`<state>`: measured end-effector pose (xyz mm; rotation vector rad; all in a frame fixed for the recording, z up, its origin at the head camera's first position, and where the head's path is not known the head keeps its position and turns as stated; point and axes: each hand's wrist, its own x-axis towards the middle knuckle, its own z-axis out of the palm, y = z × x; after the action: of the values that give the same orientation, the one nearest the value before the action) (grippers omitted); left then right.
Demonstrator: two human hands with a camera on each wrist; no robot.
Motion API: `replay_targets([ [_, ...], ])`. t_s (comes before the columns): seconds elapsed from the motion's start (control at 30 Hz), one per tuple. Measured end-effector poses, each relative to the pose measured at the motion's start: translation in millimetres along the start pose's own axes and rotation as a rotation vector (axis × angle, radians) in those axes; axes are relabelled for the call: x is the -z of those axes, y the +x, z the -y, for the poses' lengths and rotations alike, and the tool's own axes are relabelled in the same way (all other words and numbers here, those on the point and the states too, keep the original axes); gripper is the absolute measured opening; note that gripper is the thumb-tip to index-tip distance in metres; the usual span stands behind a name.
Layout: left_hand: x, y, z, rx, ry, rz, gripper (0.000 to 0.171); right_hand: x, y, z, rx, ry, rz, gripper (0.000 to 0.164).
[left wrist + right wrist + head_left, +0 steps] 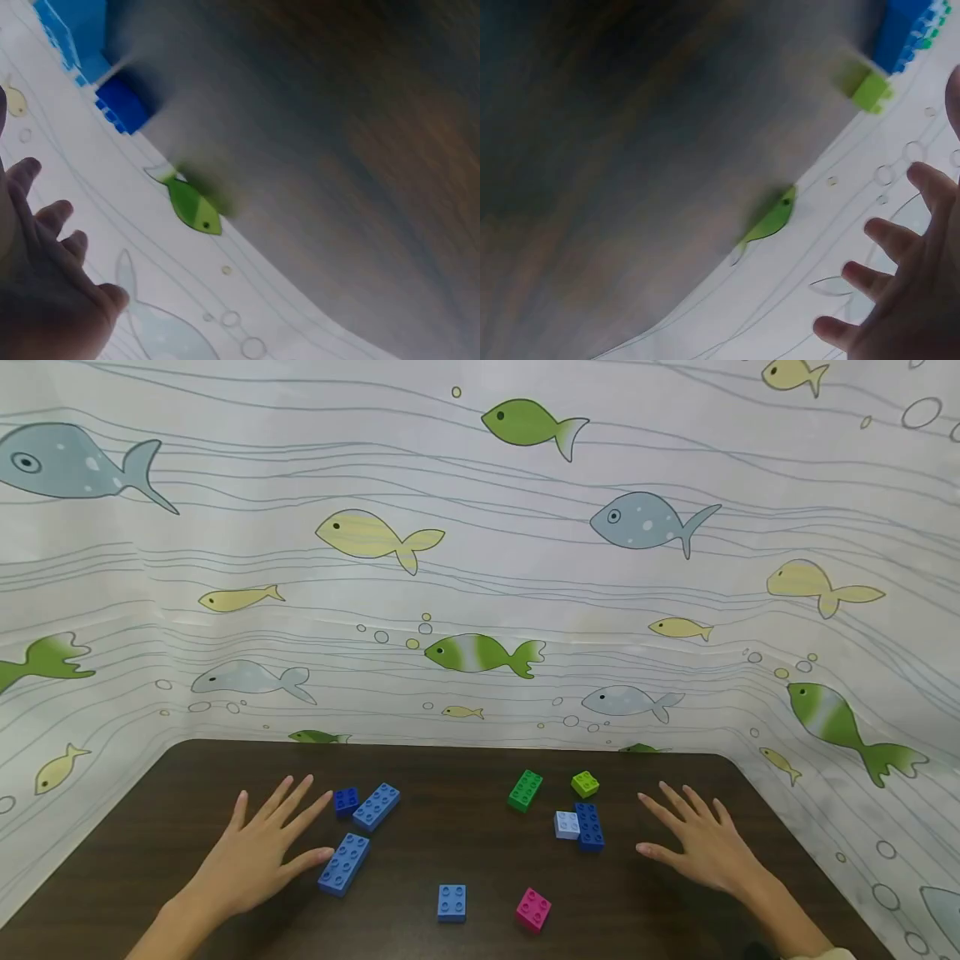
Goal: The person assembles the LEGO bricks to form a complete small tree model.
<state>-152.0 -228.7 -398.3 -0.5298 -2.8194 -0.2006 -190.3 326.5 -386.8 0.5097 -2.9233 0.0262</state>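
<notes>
My left hand (251,852) is spread at the left of the table, holding nothing. Its thumb tip overlaps the edge of a blue eight-stud toy brick (344,864) in the head view. Just past its index fingertip are a small dark blue brick (346,802) and a longer blue brick (377,807). On the right, my right hand (701,843) is likewise spread with nothing in it. Nearest to it lie a dark blue long brick (589,827) with a pale blue brick (567,825) against its left side, and a lime brick (585,784) farther back.
A green long brick (526,790) lies toward the back of the dark wooden table (450,843). Nearer the front are a blue four-stud brick (452,903) and a pink brick (533,910). White fish-patterned sheeting (480,585) rises behind the table and along both sides.
</notes>
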Motion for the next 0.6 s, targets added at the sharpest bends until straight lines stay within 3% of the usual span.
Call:
replay_targets([
  [0.23, 1.0, 12.8, -24.7, -0.089, -0.121, -0.035, 0.068, 10.5, 2.9, 24.8, 0.106, 0.120, 0.061, 0.072],
  [0.37, 2.6, 20.6, -44.0, -0.121, -0.190, 0.000, 0.070, 15.6, 7.9, 41.0, 0.201, 0.269, 0.177, 0.073],
  [0.6, -3.3, 27.8, -77.3, -0.222, -0.335, 0.125, 0.065, 18.6, 15.1, 76.3, 0.371, 0.549, 0.404, 0.062],
])
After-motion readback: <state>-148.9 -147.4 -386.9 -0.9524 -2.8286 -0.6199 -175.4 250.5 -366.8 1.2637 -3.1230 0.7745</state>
